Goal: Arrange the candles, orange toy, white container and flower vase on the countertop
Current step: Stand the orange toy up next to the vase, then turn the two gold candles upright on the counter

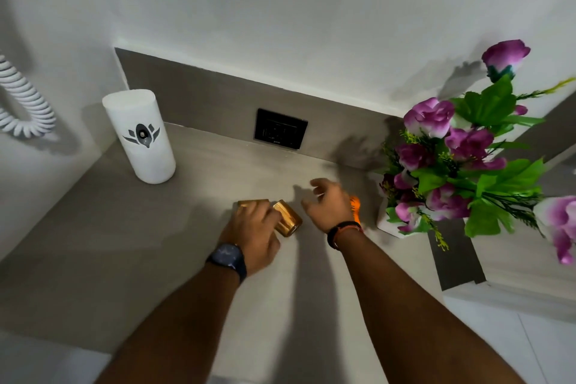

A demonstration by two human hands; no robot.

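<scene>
Right now your left hand covers two gold candles on the worktop, grip unclear. Your right hand hovers open beside the orange toy, near the flower vase; white container stands far left.

On the grey stone-look countertop, the left hand, a dark watch at its wrist, rests over two gold metallic candle holders, its fingers touching them, though blur hides whether it grips. Just right, the right hand hovers with fingers loosely spread, half covering a small orange toy. A tall white cylindrical container stands upright far left, and a white vase of purple artificial flowers sits at the right.
</scene>
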